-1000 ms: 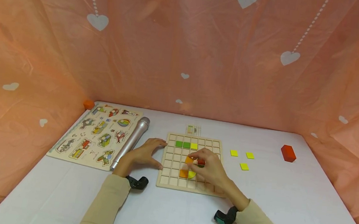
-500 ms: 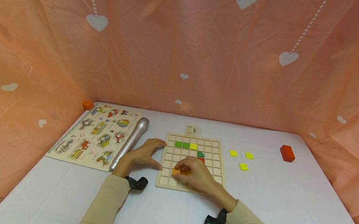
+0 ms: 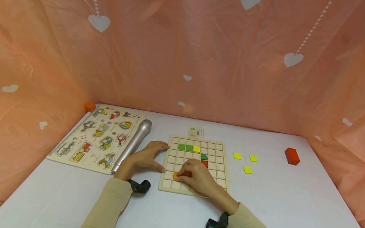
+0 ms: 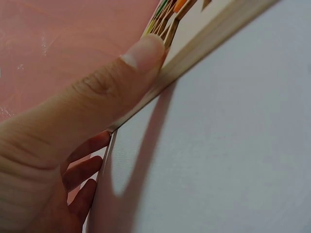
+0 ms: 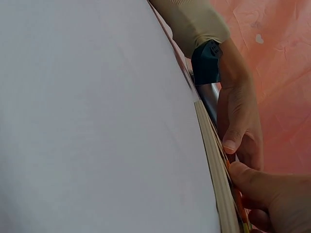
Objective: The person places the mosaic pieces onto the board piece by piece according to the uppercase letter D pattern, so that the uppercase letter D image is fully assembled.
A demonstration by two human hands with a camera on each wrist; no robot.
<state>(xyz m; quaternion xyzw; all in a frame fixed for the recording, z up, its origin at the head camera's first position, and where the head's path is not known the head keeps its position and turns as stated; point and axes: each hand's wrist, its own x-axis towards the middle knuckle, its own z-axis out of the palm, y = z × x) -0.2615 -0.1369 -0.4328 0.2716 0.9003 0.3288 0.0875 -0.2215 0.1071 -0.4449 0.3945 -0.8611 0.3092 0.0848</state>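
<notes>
A wooden grid board (image 3: 167, 185) lies in the middle of the table in the head view. My left hand (image 3: 146, 157) rests against its left side, index fingertip and thumb apart along the edge. In the left wrist view, the left thumb (image 4: 112, 80) overlaps the board's rim (image 4: 194, 60). Over the lower part of the grid, my right hand (image 3: 196, 175) pinches at an orange tile (image 3: 175, 175) lying in a cell near the left side. Green tiles (image 3: 185, 147), a yellow tile (image 3: 196, 149), a green rounded tile (image 3: 204, 156) and a red tile (image 3: 204, 164) sit in other cells.
Three loose yellow tiles (image 3: 248, 170) lie right of the board, with a red block (image 3: 292, 156) farther right. A small pattern card (image 3: 196, 132) is behind the board. Leftward are a silver microphone (image 3: 134, 144), a picture puzzle board (image 3: 94, 138) and an orange block (image 3: 89, 107).
My right hand has moved left and down across the grid with the orange tile, uncovering the red and green tiles. The tile now lies slightly farther left. My left hand stays put.
</notes>
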